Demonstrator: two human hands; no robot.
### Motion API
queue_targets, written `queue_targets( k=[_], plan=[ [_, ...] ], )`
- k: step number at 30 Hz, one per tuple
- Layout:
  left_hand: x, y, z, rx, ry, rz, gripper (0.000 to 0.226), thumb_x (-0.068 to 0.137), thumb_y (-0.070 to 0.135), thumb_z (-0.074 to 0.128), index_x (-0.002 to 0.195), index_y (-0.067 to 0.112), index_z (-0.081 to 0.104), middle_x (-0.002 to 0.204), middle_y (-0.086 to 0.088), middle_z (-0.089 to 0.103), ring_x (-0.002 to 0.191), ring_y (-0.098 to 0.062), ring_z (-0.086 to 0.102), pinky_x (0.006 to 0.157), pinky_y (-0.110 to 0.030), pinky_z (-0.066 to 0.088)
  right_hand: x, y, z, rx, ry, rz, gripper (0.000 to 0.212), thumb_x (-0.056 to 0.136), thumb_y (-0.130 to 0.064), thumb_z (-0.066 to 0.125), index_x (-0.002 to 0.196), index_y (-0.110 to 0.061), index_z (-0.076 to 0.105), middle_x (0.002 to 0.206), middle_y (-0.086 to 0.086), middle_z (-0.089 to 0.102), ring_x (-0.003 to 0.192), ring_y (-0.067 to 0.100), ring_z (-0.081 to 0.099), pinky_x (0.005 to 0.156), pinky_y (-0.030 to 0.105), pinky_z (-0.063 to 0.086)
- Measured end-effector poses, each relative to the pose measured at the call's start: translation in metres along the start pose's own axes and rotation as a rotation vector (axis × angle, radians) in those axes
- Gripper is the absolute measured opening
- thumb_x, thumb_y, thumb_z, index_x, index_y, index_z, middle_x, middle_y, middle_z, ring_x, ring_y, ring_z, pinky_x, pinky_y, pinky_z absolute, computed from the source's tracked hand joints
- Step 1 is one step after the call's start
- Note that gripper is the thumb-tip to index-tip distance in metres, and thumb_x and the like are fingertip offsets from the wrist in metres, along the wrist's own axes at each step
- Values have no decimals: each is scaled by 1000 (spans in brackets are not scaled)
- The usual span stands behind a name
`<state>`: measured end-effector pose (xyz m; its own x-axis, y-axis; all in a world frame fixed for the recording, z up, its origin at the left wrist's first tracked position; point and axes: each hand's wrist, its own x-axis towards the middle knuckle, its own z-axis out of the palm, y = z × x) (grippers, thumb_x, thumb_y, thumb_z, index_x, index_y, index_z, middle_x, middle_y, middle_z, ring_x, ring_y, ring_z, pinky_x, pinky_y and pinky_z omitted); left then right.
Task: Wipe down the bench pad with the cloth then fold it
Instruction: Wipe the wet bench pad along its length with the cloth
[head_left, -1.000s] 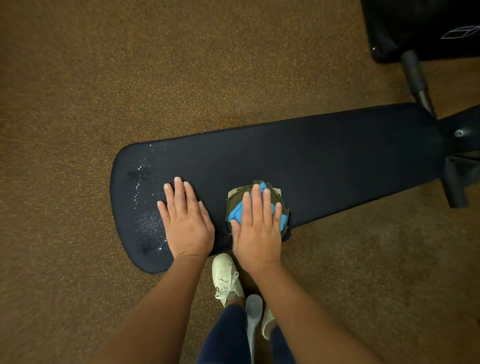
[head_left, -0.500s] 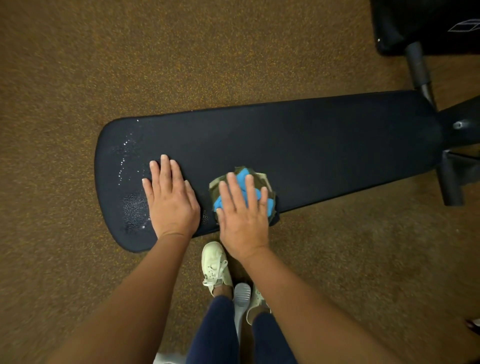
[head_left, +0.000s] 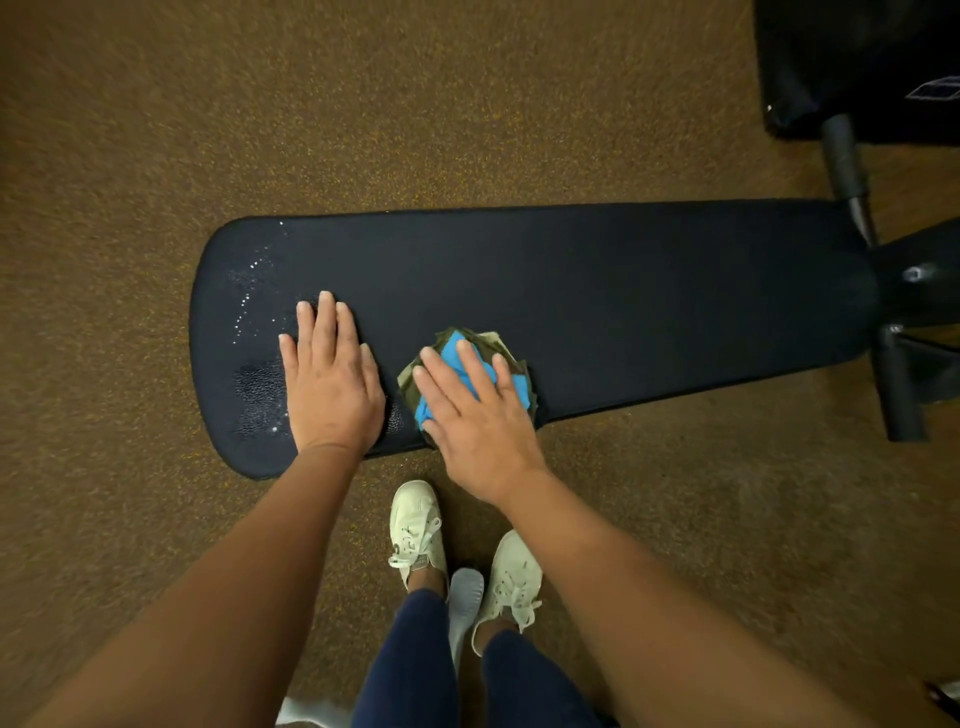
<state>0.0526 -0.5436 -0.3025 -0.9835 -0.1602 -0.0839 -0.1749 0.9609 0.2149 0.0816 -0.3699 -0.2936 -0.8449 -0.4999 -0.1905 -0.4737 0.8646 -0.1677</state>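
A long black bench pad (head_left: 597, 291) lies across the view above a brown speckled floor. Near its front edge sits a bunched cloth (head_left: 451, 347), blue with olive edges. My right hand (head_left: 478, 415) presses flat on the cloth, fingers spread and angled up-left, covering most of it. My left hand (head_left: 330, 384) rests flat on the bare pad just to the left, fingers apart, holding nothing. Small water droplets (head_left: 249, 291) and a wet patch (head_left: 257, 395) show on the pad's rounded left end.
The black metal bench frame (head_left: 904, 280) and a foot bar (head_left: 896, 384) stand at the right end. A black padded piece of equipment (head_left: 857, 57) fills the top right corner. My pale shoes (head_left: 415, 525) stand on the floor below the pad's front edge.
My right hand has turned its fingers leftward on the cloth, which has shifted slightly left along the pad's front edge. My left hand stays flat in place.
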Motion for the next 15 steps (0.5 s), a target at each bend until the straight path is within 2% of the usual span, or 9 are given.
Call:
queue_targets(
  k=[2, 5, 7, 9, 11, 13, 15],
  plan=[
    [0, 0, 0, 6, 3, 1, 54, 101, 27, 27, 148, 2, 26, 159, -12, 18, 147, -31, 8, 118, -49, 6, 4, 20, -2, -10, 21, -15, 57, 97, -40, 33, 149, -18, 25, 159, -1, 19, 146, 29, 10, 116, 53, 13],
    [-1, 0, -1, 18, -1, -4, 52, 102, 25, 30, 149, 2, 25, 159, -12, 16, 147, -31, 7, 118, -48, 5, -10, 23, -2, 75, 72, 312, 58, 98, -39, 30, 150, -14, 23, 159, 3, 15, 146, 31, 7, 117, 53, 12],
    [-1, 0, -1, 29, -6, -4, 53, 102, 26, 28, 149, 2, 24, 159, -11, 16, 147, -31, 6, 119, -49, 6, -17, 5, 0, 95, 61, 435, 58, 98, -39, 26, 150, -14, 17, 160, 4, 10, 146, 32, 2, 117, 54, 8],
    [-1, 0, 0, 36, -12, -6, 56, 100, 29, 23, 149, 2, 23, 159, -12, 15, 147, -31, 6, 118, -49, 6, -16, -15, 1, 99, 22, 378, 58, 98, -38, 28, 151, -15, 17, 160, 3, 9, 146, 34, 1, 116, 56, 8],
    [0, 0, -1, 38, -13, 1, 58, 99, 31, 20, 149, 1, 24, 159, -12, 16, 147, -32, 7, 118, -50, 7, -4, -23, 0, 85, 10, 204, 57, 98, -38, 34, 150, -17, 23, 159, 1, 14, 146, 35, 6, 115, 57, 13],
    [0, 0, -1, 36, -12, 6, 58, 98, 31, 20, 148, 1, 24, 159, -13, 17, 147, -32, 8, 118, -51, 8, 7, -17, -2, 62, 17, 51, 55, 97, -40, 34, 148, -20, 28, 158, -2, 19, 145, 32, 10, 116, 54, 12],
    [0, 0, 1, 23, -5, 13, 58, 98, 30, 20, 148, 1, 25, 159, -13, 17, 147, -33, 8, 118, -51, 8, 9, -6, 0, 43, 42, 32, 55, 97, -43, 33, 148, -22, 29, 158, -3, 20, 145, 30, 11, 116, 52, 10]
  ],
)
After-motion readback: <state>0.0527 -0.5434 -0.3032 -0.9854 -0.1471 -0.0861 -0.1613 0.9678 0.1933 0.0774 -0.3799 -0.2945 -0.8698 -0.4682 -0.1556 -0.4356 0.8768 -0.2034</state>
